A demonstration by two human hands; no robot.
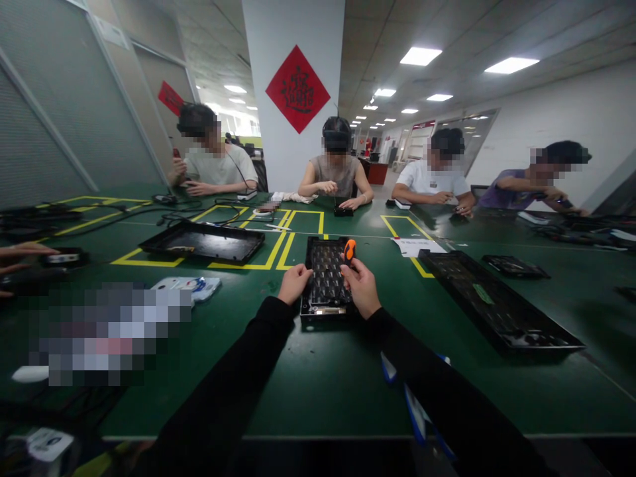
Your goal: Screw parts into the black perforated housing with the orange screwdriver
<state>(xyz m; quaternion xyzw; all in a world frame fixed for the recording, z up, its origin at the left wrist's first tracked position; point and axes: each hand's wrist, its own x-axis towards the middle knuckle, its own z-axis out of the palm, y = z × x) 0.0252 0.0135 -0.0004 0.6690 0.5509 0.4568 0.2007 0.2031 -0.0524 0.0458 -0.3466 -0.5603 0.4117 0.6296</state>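
Note:
A black rectangular electronics casing (324, 273) lies on the green table in front of me, its inside dark with rows of shiny spots. A pale metallic strip (326, 311) sits at its near end. My left hand (295, 285) is closed on the casing's left edge. Over the right side of the casing, my right hand (364, 289) is closed around a screwdriver (350, 249) with an orange and black handle that rises above the fingers. The screwdriver's tip is too small and dark to make out.
Black trays lie left (203, 242) and right (501, 301) on the table (278, 391). A blue-and-white package (201, 287) is at left, beside a blurred patch. Blue-handled scissors or pliers (416, 414) lie partly under my right sleeve. Several people sit opposite; another person's hands (24, 255) show at far left.

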